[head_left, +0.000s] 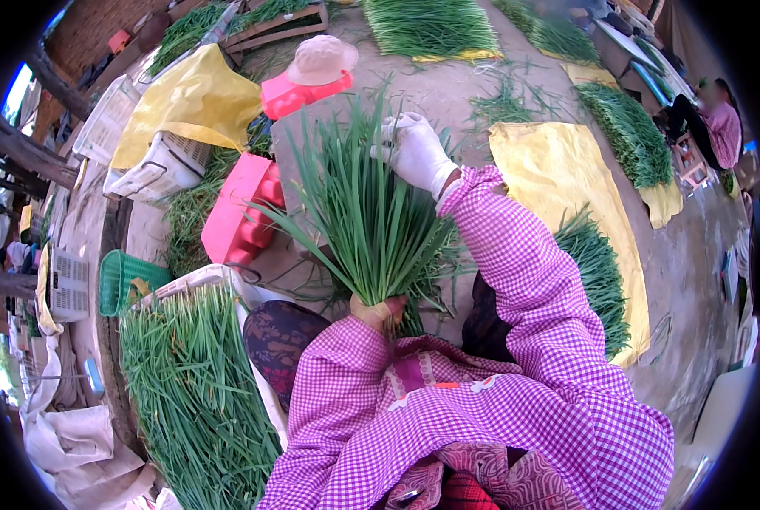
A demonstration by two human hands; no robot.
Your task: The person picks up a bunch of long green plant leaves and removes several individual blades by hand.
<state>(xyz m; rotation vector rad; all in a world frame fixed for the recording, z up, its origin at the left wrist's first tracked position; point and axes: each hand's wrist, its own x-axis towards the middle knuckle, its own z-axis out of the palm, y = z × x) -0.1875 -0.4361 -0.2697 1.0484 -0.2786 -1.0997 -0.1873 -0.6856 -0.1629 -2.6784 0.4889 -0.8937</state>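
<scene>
A fanned bunch of garlic chives point(380, 225) stands in front of me, its long flat green leaves spreading upward and away. My left hand point(378, 313) is wrapped round the bunch at its narrow lower end, close to my lap. At the upper right of the leaves is my right hand point(415, 151), in a white glove. Its fingers are curled together beside the leaf tips; what they pinch, if anything, I cannot make out. To my left, a white crate point(257, 293) is filled with more chives point(197, 374), laid side by side.
Beyond the crate are a green basket point(129, 280) and a pink moulded tray point(242, 208). A pale hat point(322, 59) rests on another pink piece. Yellow sheeting point(558, 157) with chives lies to the right. At far right sits another person point(720, 127).
</scene>
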